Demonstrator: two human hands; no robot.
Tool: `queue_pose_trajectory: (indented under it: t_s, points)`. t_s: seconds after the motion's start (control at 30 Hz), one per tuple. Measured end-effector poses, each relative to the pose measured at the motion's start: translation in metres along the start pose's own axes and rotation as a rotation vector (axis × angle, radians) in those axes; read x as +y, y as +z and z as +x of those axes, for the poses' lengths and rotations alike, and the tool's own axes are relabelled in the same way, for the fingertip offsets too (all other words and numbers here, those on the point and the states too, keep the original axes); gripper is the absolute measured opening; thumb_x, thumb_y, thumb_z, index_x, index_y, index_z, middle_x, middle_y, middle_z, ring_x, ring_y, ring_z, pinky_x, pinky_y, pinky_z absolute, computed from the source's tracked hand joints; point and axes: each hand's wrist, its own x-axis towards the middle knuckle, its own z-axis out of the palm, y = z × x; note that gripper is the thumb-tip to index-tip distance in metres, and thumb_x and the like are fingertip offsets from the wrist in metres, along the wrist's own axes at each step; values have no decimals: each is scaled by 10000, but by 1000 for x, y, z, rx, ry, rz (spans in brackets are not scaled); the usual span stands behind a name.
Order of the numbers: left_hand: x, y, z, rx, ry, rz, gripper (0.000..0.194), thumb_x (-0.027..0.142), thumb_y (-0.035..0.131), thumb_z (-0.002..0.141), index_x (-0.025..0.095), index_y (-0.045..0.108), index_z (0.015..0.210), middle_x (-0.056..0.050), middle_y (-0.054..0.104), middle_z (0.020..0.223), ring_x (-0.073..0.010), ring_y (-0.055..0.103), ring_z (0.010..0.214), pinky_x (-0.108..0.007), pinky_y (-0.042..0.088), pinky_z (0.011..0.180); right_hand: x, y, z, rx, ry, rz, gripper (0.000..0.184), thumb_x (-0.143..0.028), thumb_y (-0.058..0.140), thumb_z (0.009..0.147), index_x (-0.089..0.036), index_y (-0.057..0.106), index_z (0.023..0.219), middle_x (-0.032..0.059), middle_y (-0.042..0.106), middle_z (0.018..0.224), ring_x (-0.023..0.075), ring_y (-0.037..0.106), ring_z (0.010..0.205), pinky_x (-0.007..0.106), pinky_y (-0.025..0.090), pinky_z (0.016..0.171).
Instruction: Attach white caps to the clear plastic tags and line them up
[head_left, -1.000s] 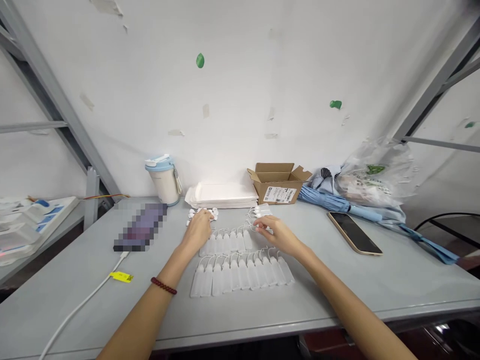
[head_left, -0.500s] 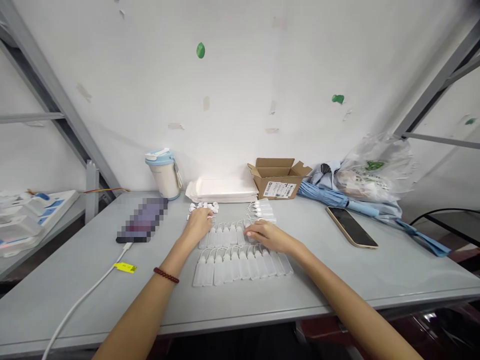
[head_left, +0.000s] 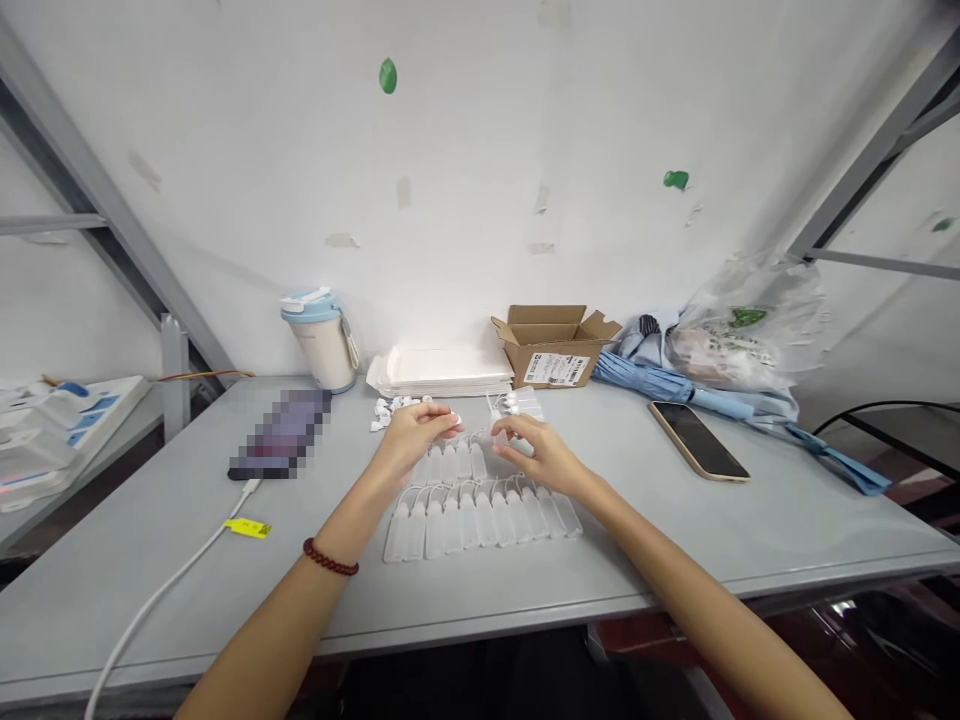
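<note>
My left hand point(head_left: 416, 435) is above the table, its thumb and fingertips pinching a small white cap point(head_left: 455, 419). Facing it, my right hand point(head_left: 541, 452) grips a small translucent plastic bottle point(head_left: 499, 428) with a white cord at its top; the fingers partly hide it. Beneath both hands lies a short row of similar bottles point(head_left: 448, 464). A longer row of bottles point(head_left: 484, 520) with looped cords lies nearer the front edge. Loose white caps point(head_left: 384, 410) are heaped behind my left hand. Several bottles with white tops point(head_left: 528, 402) lie behind my right hand.
At the back stand a tumbler point(head_left: 319, 345), a stack of white sheets or envelopes point(head_left: 442, 372) and an open cardboard box point(head_left: 553, 355). A blue umbrella point(head_left: 660, 378), a plastic bag point(head_left: 739, 340) and a phone point(head_left: 697, 440) lie right. A cabled, blurred-out phone point(head_left: 281, 435) lies left.
My left hand has left the heap of caps and moved right with a white cap. My right hand has raised a bottle from the shorter row. The view has shifted slightly.
</note>
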Motion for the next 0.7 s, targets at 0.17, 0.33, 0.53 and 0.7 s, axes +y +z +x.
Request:
queue_pose_trajectory:
  t_s: [0.17,0.33,0.53,0.7]
  points:
    - [-6,10,-4,-129,-16,-183,203,216,738,666,119,645,818,-70,685,850,-195,651,882,-355,456,908,-9,3,-2,-35,6,147,93,-253,509,855,-203,567,907,28,622,875,151,545,816,286,438,757]
    - [-10,13,-4,-213,-19,-256,222,244,753,646,125,678,818,-58,674,863,-159,608,856,-334,433,892,-19,3,-2,-88,20,267,56,-231,512,840,-195,550,861,23,621,851,137,548,775,287,447,741]
    - [-5,16,-9,-283,31,-190,204,273,728,663,127,663,789,-48,629,871,-137,570,791,-292,443,800,-20,4,-3,-111,119,511,101,-291,531,850,-192,512,861,15,598,812,137,575,757,292,464,708]
    - [-2,16,-9,-266,52,-232,235,236,742,653,133,637,837,-37,620,873,-120,555,784,-255,439,750,-18,3,-1,-140,224,884,212,-338,600,816,-196,443,832,23,619,853,133,620,700,270,482,619]
